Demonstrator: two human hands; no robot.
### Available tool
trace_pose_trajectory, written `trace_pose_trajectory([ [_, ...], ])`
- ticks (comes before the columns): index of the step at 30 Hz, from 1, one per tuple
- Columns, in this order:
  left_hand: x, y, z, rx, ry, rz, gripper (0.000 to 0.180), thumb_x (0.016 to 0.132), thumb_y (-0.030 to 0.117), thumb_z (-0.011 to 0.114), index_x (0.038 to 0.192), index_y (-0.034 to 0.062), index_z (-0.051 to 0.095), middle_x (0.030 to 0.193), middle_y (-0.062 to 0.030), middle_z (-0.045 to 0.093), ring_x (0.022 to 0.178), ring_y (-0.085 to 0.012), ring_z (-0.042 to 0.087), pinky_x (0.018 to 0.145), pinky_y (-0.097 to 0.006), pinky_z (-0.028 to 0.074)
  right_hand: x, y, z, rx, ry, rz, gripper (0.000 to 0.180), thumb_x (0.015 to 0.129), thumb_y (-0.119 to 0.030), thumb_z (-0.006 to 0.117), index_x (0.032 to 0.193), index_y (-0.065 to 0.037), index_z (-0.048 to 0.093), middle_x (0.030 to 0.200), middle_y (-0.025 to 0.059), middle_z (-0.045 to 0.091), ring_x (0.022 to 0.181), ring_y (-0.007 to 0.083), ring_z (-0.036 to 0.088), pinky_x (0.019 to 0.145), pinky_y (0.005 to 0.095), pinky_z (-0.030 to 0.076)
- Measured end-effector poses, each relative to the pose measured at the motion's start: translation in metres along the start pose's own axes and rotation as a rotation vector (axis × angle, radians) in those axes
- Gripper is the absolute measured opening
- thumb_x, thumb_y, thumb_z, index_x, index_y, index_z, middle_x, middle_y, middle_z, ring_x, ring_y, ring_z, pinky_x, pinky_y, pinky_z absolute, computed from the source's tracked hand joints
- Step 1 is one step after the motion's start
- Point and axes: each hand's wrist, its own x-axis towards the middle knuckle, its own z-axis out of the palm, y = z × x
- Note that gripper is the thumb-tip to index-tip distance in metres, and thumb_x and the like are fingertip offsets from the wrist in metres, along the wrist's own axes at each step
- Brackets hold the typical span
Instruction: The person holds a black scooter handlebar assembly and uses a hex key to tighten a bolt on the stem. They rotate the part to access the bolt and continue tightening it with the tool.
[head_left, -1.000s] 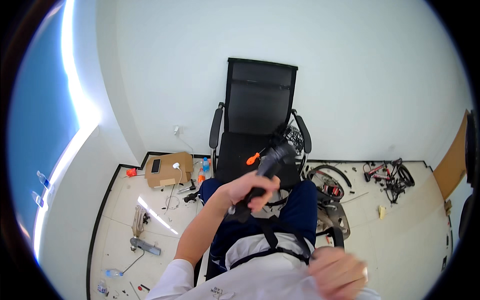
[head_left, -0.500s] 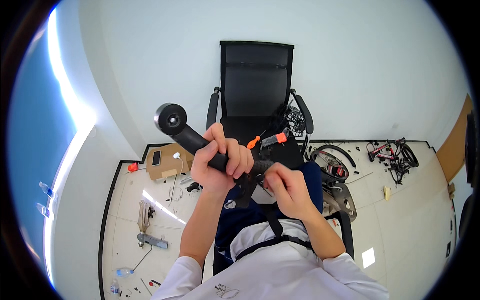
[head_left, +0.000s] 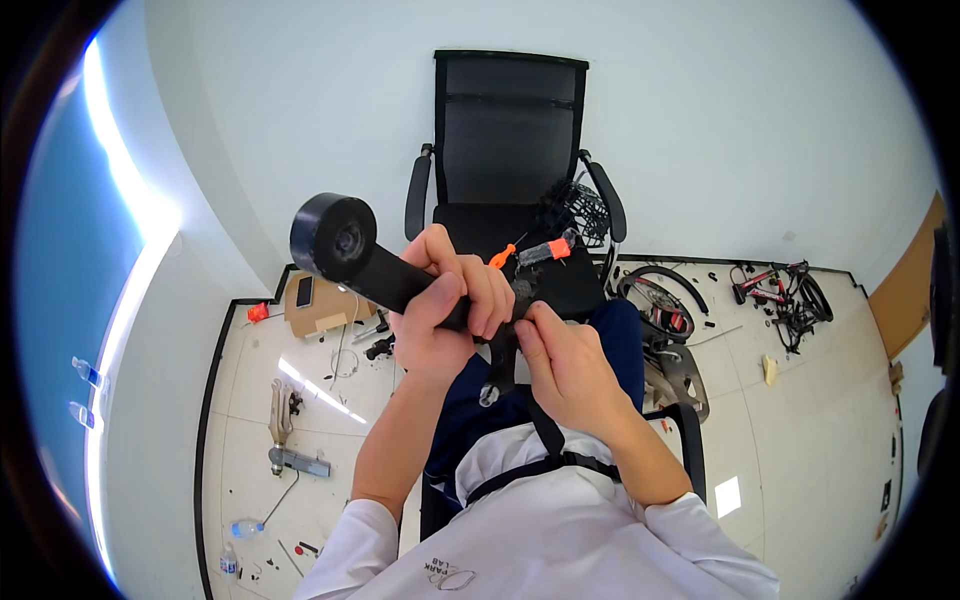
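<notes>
A thick black tube [head_left: 393,281] with a round, barrel-shaped end slants up to the left in front of me. My left hand [head_left: 440,312] is wrapped around its middle. At the tube's lower right end my right hand [head_left: 568,368] is closed, thumb pressed against bent fingers, close beside the left. Whatever lies between those fingers is hidden. Below the hands a dark flat arm [head_left: 501,365] with a silvery tip hangs from the same part, over my lap.
Ahead stands a black mesh chair [head_left: 510,150], with an orange-handled screwdriver [head_left: 503,256] and an orange-and-grey tool [head_left: 545,251] on its seat. Left are cardboard [head_left: 322,315] with a phone, and metal parts [head_left: 283,430]. Right lie a wheel [head_left: 665,308] and bike parts [head_left: 785,300].
The tube's round end has turned and come nearer, looking larger. My right hand has moved in toward the left one. The whole view has shifted slightly.
</notes>
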Motion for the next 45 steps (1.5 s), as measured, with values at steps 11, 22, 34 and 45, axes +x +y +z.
trace_pose_trajectory([
  [11, -0.011, -0.005, 0.01, 0.112, 0.007, 0.024, 0.022, 0.087, 0.018, 0.056, 0.08, 0.0055, 0.039, 0.056, -0.0096, 0.049, 0.05, -0.0178, 0.045, 0.056, -0.033, 0.04, 0.002, 0.008, -0.004, 0.087, -0.045, 0.1, 0.022, 0.097, -0.01, 0.043, 0.08, 0.002, 0.046, 0.054, 0.0146, 0.045, 0.044, 0.0278, 0.044, 0.046, 0.0344, 0.034],
  [22, -0.011, -0.002, 0.021, 0.093, 0.078, -0.045, 0.024, 0.078, 0.004, 0.064, 0.074, 0.0064, 0.04, 0.06, -0.0031, 0.049, 0.052, -0.0086, 0.044, 0.051, -0.023, 0.035, 0.002, 0.014, -0.008, 0.087, -0.082, 0.026, 0.019, 0.095, -0.008, 0.047, 0.079, 0.002, 0.046, 0.059, 0.0179, 0.049, 0.053, 0.0374, 0.053, 0.048, 0.0397, 0.039],
  [34, 0.003, 0.001, 0.007, -0.078, 0.26, -0.28, 0.023, 0.085, 0.026, 0.042, 0.07, 0.0099, 0.036, 0.046, -0.0065, 0.039, 0.038, -0.0169, 0.035, 0.048, -0.032, 0.037, 0.009, 0.023, -0.012, -0.1, -0.142, -0.128, 0.019, 0.091, -0.01, 0.054, 0.077, 0.0, 0.047, 0.056, 0.0164, 0.053, 0.046, 0.0353, 0.054, 0.043, 0.0398, 0.041],
  [45, 0.006, -0.022, 0.004, -0.645, 0.252, -0.962, 0.029, 0.086, 0.032, 0.042, 0.065, 0.012, 0.037, 0.041, 0.0006, 0.033, 0.032, -0.0125, 0.029, 0.037, -0.028, 0.028, 0.027, 0.017, -0.045, -0.719, -0.337, -0.932, 0.034, 0.079, -0.021, 0.065, 0.061, -0.011, 0.038, 0.044, -0.0008, 0.038, 0.033, 0.0145, 0.044, 0.032, 0.029, 0.033],
])
